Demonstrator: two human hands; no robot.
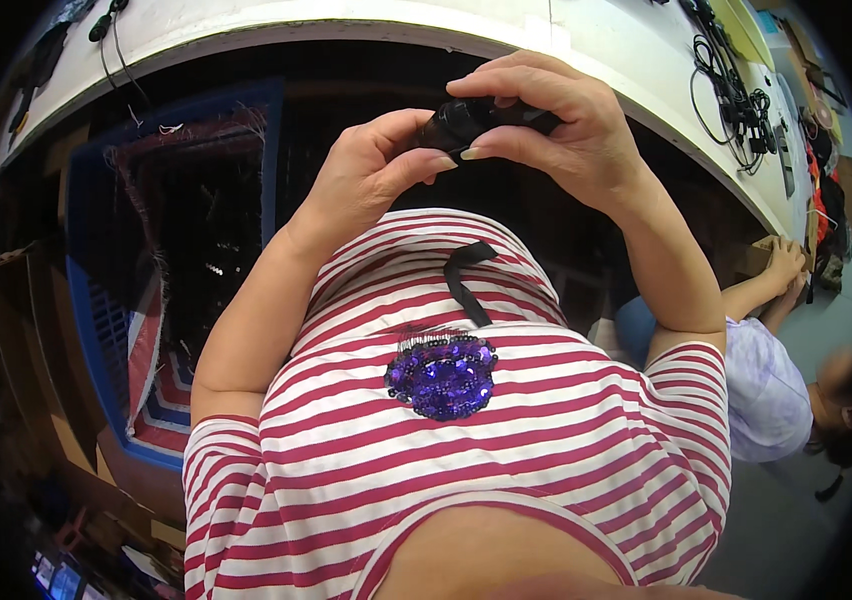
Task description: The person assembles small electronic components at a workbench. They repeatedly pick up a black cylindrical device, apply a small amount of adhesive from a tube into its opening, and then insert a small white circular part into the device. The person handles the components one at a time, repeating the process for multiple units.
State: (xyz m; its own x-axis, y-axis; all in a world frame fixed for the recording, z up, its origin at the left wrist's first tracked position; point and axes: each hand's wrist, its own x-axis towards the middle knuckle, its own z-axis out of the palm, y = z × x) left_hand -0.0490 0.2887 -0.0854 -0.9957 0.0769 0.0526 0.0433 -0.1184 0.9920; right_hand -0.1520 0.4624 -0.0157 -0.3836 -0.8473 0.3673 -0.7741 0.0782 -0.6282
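Both hands are raised together in front of me, just off the near edge of the white table. Between them is a dark, roughly cylindrical black thing (463, 121); its exact kind cannot be made out. My left hand (371, 165) pinches its left end between thumb and fingers. My right hand (566, 120) grips the right end, thumb below and fingers over the top. Part of the thing is hidden behind the fingers.
A white table (346, 22) curves across the top. Black cables (731, 95) lie on its right part. At left stands a blue plastic basket (81, 290) with a striped woven bag and dark contents. A co-worker's hand (784, 262) touches a cardboard box at right.
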